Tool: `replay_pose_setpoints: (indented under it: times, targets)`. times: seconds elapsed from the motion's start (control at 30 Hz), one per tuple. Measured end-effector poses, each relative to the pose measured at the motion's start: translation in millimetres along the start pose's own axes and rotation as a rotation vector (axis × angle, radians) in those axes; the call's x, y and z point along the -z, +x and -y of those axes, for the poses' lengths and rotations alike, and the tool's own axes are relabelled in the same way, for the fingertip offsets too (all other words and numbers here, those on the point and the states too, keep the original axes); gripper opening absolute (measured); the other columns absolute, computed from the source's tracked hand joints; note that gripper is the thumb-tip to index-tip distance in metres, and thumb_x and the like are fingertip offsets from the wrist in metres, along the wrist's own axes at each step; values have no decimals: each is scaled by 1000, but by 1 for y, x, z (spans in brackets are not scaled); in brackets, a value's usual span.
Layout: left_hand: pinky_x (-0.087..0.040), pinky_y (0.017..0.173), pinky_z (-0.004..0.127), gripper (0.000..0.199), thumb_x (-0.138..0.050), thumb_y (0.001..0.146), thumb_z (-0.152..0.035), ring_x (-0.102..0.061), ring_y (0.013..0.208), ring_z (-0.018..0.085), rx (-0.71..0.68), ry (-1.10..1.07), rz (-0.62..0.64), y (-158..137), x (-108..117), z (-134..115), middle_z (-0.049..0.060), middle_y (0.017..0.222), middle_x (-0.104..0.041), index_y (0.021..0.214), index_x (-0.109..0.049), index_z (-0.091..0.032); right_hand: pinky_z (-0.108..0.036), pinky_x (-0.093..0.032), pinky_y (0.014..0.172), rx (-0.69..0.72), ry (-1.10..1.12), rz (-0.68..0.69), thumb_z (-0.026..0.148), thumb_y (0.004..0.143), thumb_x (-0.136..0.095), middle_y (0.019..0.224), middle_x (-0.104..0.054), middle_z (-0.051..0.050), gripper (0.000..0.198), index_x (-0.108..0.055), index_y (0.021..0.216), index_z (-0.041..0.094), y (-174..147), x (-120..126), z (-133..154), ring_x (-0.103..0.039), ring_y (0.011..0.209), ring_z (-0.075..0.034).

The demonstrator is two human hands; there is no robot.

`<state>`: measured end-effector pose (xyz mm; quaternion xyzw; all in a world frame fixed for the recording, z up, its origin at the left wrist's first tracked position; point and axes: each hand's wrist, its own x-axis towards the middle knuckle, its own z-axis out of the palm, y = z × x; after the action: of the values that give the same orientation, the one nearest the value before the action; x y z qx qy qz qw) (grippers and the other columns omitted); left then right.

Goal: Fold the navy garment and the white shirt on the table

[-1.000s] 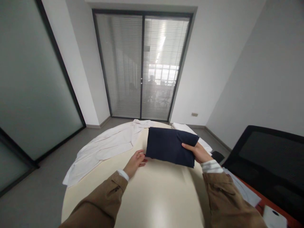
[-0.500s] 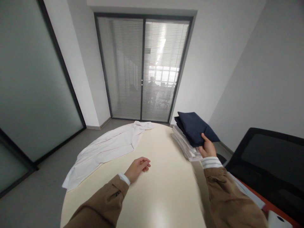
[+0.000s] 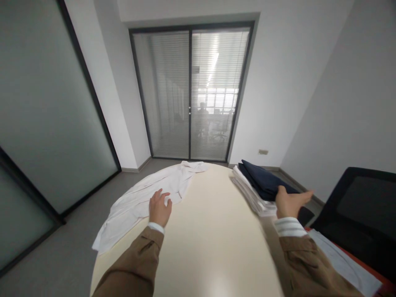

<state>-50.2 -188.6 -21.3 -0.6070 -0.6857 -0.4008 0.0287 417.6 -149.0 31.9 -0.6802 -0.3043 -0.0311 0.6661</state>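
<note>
A white garment [image 3: 136, 202], perhaps a shirt, lies spread along the left edge of the pale round table [image 3: 213, 239]. My left hand [image 3: 160, 208] is open, with fingers apart and slightly curled, over the garment's near edge; whether it touches the cloth I cannot tell. On the table's right edge, a folded navy garment [image 3: 262, 179] rests on a stack of folded white cloth [image 3: 249, 196]. My right hand [image 3: 289, 202] is open beside the navy garment's near corner, its fingers stretched to the right, seemingly holding nothing.
A black mesh chair [image 3: 361, 206] stands at the right of the table, with white cloth [image 3: 343, 260] on its red seat [image 3: 386, 284]. Glass doors with blinds [image 3: 190, 95] are behind the table, and a frosted glass panel [image 3: 52, 103] is at the left.
The navy garment has been lowered onto the white stack and my right hand has let go of it. My left hand has moved left to the white garment, its fingers opening.
</note>
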Motion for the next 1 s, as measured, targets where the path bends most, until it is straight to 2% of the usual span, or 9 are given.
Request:
replay_pose_setpoints:
  times: [0.07,0.13,0.23,0.3,0.37,0.47,0.6,0.83,1.0]
  targets:
    - [-22,115,55,36,-53,86,-26,-29,141,36,62,213,45,4,3,12,12,148,-41,118,-67,-22,-53,-9,121,146,-61,-88,28,67,-66,156,-16,-29,102,-15,151,-1,-12,3,9,-12,147,-38]
    - [-19,114,59,45,-55,87,-31,-20,144,41,127,353,99,6,5,19,13,155,-32,130,-62,-24,-56,-14,118,352,-76,-145,23,67,-62,155,-23,-26,94,-23,150,3,-28,5,19,-19,146,-37]
    - [-23,112,56,57,-53,88,-40,-24,142,43,203,466,213,9,7,24,15,156,-29,144,-49,-25,-61,-22,112,620,-63,-128,22,69,-58,150,-33,-23,81,-33,144,8,-52,4,29,-30,140,-38]
    - [-28,109,52,58,-48,91,-44,-29,139,41,227,513,289,12,10,25,15,154,-34,146,-45,-26,-63,-24,109,714,-59,-74,23,72,-57,147,-38,-22,71,-38,139,9,-64,3,33,-34,137,-38]
    - [-33,104,51,54,-44,93,-45,-35,136,40,212,549,326,14,14,24,14,150,-39,143,-49,-27,-62,-22,109,749,-51,-5,25,73,-56,146,-41,-21,64,-41,134,11,-73,2,35,-35,137,-37]
    - [-38,95,49,49,-40,94,-45,-47,121,38,131,585,334,16,22,19,16,138,-50,136,-57,-25,-58,-21,112,719,-31,142,28,76,-54,145,-43,-18,56,-45,130,15,-87,1,39,-31,140,-33]
    - [-36,89,48,51,-39,94,-44,-53,106,38,33,632,340,8,27,3,22,118,-58,130,-60,-14,-55,-21,113,740,-48,442,29,81,-50,141,-49,-11,45,-52,124,20,-114,-4,40,-28,142,-30]
    - [-34,88,48,58,-40,95,-49,-53,103,39,-25,602,405,-32,26,-54,25,112,-59,131,-58,-8,-55,-26,109,810,-249,976,31,89,-49,138,-53,-9,40,-56,128,26,-174,-11,42,-25,141,-32]
    - [-36,90,49,55,-39,96,-47,-53,108,39,-148,498,523,-61,33,-100,25,126,-55,135,-56,-12,-48,-31,108,799,-222,1182,35,94,-46,136,-56,-8,45,-50,138,28,-200,-9,50,-39,134,-28]
